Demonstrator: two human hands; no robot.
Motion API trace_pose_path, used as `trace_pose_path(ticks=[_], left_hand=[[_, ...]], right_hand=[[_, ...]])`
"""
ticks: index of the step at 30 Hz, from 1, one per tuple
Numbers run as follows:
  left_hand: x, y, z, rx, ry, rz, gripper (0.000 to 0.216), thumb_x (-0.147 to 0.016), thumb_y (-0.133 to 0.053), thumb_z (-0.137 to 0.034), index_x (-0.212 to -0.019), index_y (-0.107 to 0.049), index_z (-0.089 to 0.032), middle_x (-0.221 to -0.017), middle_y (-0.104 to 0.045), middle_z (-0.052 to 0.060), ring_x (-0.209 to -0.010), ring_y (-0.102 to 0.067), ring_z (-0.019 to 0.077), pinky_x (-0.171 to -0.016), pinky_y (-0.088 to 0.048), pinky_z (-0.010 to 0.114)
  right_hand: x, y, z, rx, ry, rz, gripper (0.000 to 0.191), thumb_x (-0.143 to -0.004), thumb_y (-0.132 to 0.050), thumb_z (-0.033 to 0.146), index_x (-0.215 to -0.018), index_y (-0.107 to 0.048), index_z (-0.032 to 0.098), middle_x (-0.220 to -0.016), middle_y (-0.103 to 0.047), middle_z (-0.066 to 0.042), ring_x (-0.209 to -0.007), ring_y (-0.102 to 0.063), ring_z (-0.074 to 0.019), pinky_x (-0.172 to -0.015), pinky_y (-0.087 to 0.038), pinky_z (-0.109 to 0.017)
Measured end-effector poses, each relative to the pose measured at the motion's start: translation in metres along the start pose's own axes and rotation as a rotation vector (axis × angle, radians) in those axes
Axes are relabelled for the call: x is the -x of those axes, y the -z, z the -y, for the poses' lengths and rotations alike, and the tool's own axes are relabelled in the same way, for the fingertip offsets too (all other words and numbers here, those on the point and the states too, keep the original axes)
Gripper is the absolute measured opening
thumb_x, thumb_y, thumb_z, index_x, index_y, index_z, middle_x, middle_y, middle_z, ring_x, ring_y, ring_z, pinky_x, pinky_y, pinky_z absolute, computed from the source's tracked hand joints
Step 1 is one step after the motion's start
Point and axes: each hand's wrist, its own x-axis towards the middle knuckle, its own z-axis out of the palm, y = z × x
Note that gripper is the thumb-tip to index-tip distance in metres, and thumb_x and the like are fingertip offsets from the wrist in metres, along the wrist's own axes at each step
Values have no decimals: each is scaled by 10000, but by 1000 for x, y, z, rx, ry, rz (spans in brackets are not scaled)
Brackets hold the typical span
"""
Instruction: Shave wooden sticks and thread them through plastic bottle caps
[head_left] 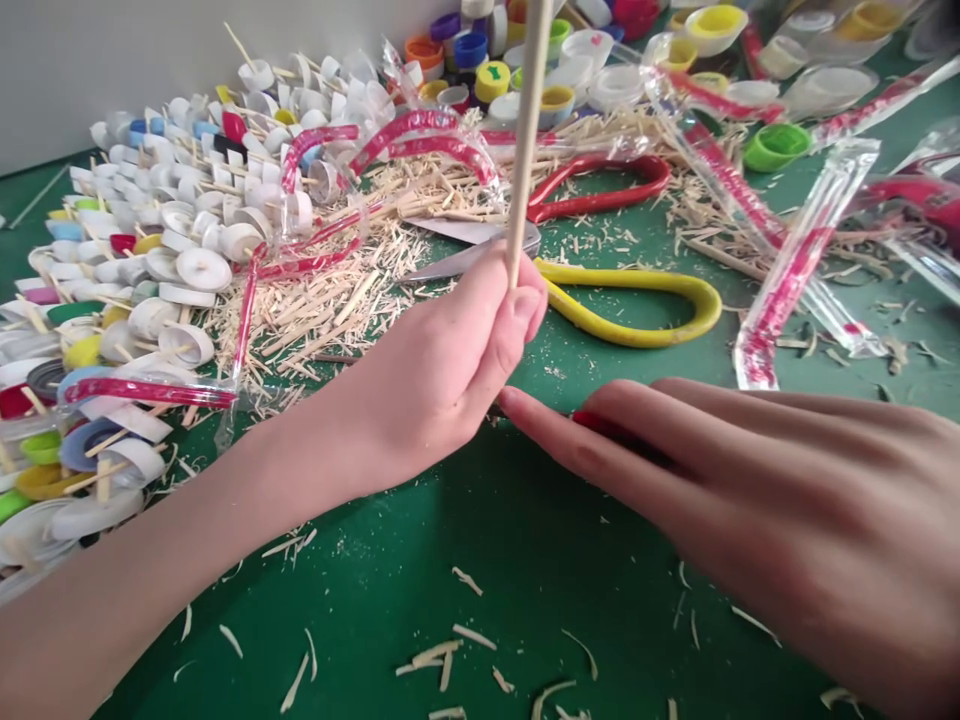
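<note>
My left hand (pixel 465 350) is closed in a fist around a thin wooden stick (pixel 527 130), which stands nearly upright and rises past the top of the view. My right hand (pixel 780 500) reaches in from the right, its index finger stretched toward the underside of the left fist. Under its fingers shows a sliver of a red and black tool (pixel 596 424), mostly hidden, so its kind is unclear. Just beyond the left fist lie scissors (pixel 630 305) with one yellow and one red handle, blades apart on the table.
A heap of bottle caps (pixel 202 268) with sticks through them fills the left. Wood shavings (pixel 322 300) are piled behind my left hand. Clear plastic tubes (pixel 802 260) with red contents lie at right and left. Loose caps (pixel 716 22) stand at the back on the green table (pixel 450 540).
</note>
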Motion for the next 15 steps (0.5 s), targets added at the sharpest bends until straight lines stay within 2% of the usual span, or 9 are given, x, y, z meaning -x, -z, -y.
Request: trace_pose_path(ticks=[7,11,15], left_hand=[[1,3,-2,-24,1,41,155,-969,-344,-260,-862,-452,-232,-781,-509,14,-657,-570,127,-569,-488,261],[1,4,-2,-27,7,63,169,-978,-318,-256,-858,-433,-229,-760,-526,9,-633,-534,118,-564,-467,253],[2,4,0,-52,1,75,180,-983,-316,-282,-879,-450,-224,-758,-528,4,-625,-510,115,-557,-453,245]], right_hand=[[5,3,7,-83,-107,28,637,-846,-365,177,-1475,-299,257,-889,-665,-20,-637,-575,-165,-508,-410,-277],[8,5,1,-96,-79,47,645,-832,-366,134,-1467,-320,236,-916,-662,-26,-614,-582,-147,-502,-403,-267],[4,6,-10,-115,-15,8,556,-881,-356,148,-1429,-377,238,-956,-662,-25,-623,-595,-142,-471,-392,-285]])
